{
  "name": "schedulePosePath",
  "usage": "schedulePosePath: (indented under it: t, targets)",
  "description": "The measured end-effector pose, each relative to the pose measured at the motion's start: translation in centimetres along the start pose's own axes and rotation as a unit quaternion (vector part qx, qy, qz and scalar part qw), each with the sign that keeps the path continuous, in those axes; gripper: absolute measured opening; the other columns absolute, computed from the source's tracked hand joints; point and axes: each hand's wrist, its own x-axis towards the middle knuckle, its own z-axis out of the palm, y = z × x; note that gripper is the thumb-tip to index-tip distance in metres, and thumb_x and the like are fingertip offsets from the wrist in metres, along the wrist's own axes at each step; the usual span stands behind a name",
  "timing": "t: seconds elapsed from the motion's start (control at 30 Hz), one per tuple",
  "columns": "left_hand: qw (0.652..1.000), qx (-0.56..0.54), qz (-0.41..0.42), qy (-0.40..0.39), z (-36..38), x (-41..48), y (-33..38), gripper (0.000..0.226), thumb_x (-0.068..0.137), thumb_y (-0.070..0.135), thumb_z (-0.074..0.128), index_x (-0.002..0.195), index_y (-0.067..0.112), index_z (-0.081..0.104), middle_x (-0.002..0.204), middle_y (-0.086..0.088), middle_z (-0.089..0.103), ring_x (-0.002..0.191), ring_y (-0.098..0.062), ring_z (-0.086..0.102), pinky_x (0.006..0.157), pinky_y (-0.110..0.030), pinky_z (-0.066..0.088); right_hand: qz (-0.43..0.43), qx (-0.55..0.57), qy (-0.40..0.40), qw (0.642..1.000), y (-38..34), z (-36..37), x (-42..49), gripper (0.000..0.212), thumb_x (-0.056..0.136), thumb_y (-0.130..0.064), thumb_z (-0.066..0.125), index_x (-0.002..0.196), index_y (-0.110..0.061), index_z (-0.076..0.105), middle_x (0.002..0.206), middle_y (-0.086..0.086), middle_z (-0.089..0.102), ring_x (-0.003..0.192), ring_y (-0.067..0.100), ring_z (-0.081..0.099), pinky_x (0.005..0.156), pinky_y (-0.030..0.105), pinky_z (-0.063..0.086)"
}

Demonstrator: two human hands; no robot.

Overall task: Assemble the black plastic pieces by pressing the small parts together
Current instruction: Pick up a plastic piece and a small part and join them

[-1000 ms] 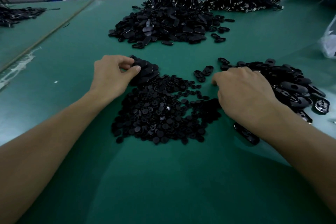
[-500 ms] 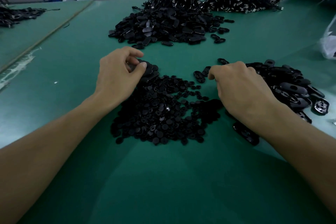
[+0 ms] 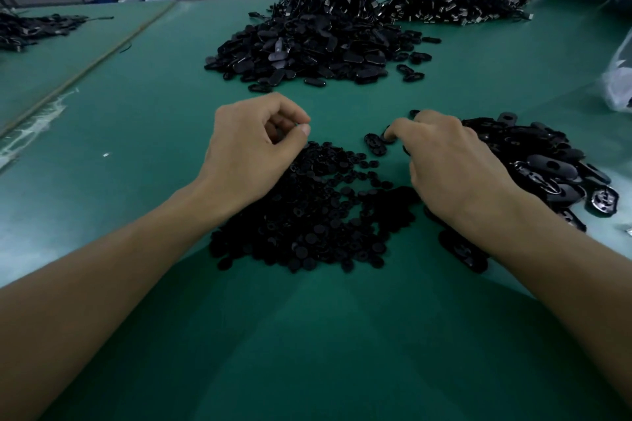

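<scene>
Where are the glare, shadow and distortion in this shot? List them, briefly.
Head view: the wide-angle lens stretches the frame's bottom corners; a pale sheen washes the green mat at left; a soft shadow darkens the mat at bottom centre; the pile of small round parts is so dark that its pieces merge; no clear motion blur.

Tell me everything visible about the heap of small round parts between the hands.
The heap of small round parts is a low, loose spread of black button-like discs, matte plastic by the look, some with a centre hole. It lies on the green table mat between the forearms, strays trailing off its far side. The left hand overlaps its far-left edge, the right hand its right edge; contact cannot be told.
</scene>
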Motion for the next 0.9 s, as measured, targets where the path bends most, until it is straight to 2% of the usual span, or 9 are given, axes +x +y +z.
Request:
schedulePosePath:
  t: [0.17,0.3,0.4,0.5,0.57,0.63,0.73,0.8,0.9]
  targets:
    - [1.000,-0.008,-0.020,-0.004,0.0,0.1,-0.2,0.009,0.089,0.016,0.074,0.086,0.024,0.071,0.074,0.017,0.065,0.066,0.004,0.060,0.064,-0.007,0.046,-0.026,-0.039,0.044,0.998,0.1,-0.2,0.2,0.030,0.090,0.004,0.060,0.115,-0.013,0.063,0.097,0.009,0.064,0.098,0.032,0.055,0.088,0.041,0.046]
    - [0.999,-0.018,-0.036,-0.015,0.0,0.0,-0.1,0.008,0.089,0.015,0.074,0.085,0.023,0.072,0.073,0.016,0.066,0.063,0.004,0.059,0.063,-0.008,0.045,-0.024,-0.005,0.062,0.998,-0.2,-0.2,0.0,0.026,0.093,0.002,0.059,0.115,-0.011,0.064,0.099,0.008,0.059,0.088,0.030,0.056,0.070,0.038,0.047]
    - [0.999,-0.022,-0.042,-0.019,0.0,0.0,0.2,0.007,0.089,0.016,0.074,0.086,0.022,0.072,0.074,0.014,0.067,0.064,0.003,0.059,0.063,-0.008,0.045,-0.031,0.055,0.085,0.994,-0.1,0.2,0.1,0.028,0.098,-0.004,0.057,0.124,-0.011,0.065,0.104,0.004,0.053,0.083,0.026,0.057,0.070,0.038,0.051]
    - [0.998,-0.041,-0.035,-0.026,0.0,-0.1,0.8,0.003,0.089,0.020,0.075,0.089,0.022,0.073,0.076,0.008,0.069,0.066,-0.007,0.062,0.063,-0.011,0.047,-0.025,0.182,0.092,0.979,-0.1,0.7,0.4,0.023,0.099,-0.016,0.061,0.120,-0.019,0.069,0.098,-0.005,0.053,0.088,0.014,0.055,0.082,0.026,0.046]
    - [0.997,-0.060,-0.022,-0.042,0.0,-0.3,1.2,0.007,0.088,0.023,0.077,0.094,0.019,0.074,0.079,0.004,0.071,0.070,-0.013,0.064,0.066,-0.015,0.050,-0.016,0.306,0.071,0.949,-0.4,0.9,0.5,0.015,0.092,-0.017,0.071,0.104,-0.025,0.074,0.089,-0.010,0.065,0.084,0.009,0.063,0.082,0.022,0.050]
    - [0.994,-0.079,-0.007,-0.072,0.1,-0.4,1.6,0.016,0.087,0.025,0.079,0.100,0.018,0.075,0.084,0.005,0.073,0.073,-0.010,0.067,0.070,-0.016,0.051,-0.004,0.434,0.040,0.900,-0.6,1.1,0.5,0.015,0.087,-0.014,0.077,0.092,-0.028,0.075,0.081,-0.008,0.070,0.076,0.010,0.067,0.074,0.023,0.053]
    - [0.987,-0.112,0.000,-0.112,0.2,-0.5,2.0,0.019,0.085,0.024,0.080,0.103,0.018,0.075,0.088,0.008,0.076,0.080,-0.005,0.071,0.073,-0.018,0.053,0.005,0.584,0.021,0.812,-1.1,1.3,0.5,0.019,0.085,-0.005,0.077,0.086,-0.023,0.075,0.074,-0.007,0.070,0.069,0.009,0.065,0.065,0.020,0.053]
    - [0.983,-0.137,0.003,-0.120,0.4,-0.5,2.0,0.015,0.086,0.021,0.079,0.100,0.020,0.075,0.087,0.008,0.077,0.080,-0.006,0.072,0.074,-0.020,0.055,0.022,0.642,0.012,0.767,-1.1,1.2,0.5,0.017,0.085,-0.001,0.075,0.086,-0.018,0.075,0.073,-0.003,0.073,0.067,0.010,0.069,0.067,0.019,0.055]
    - [0.976,-0.181,-0.014,-0.120,0.5,-0.4,2.0,0.013,0.086,0.014,0.077,0.095,0.023,0.073,0.085,0.006,0.077,0.078,-0.008,0.073,0.075,-0.021,0.056,0.035,0.647,-0.003,0.762,-1.1,1.4,0.5,0.015,0.086,-0.001,0.074,0.089,-0.016,0.075,0.076,0.002,0.076,0.068,0.015,0.072,0.069,0.021,0.057]
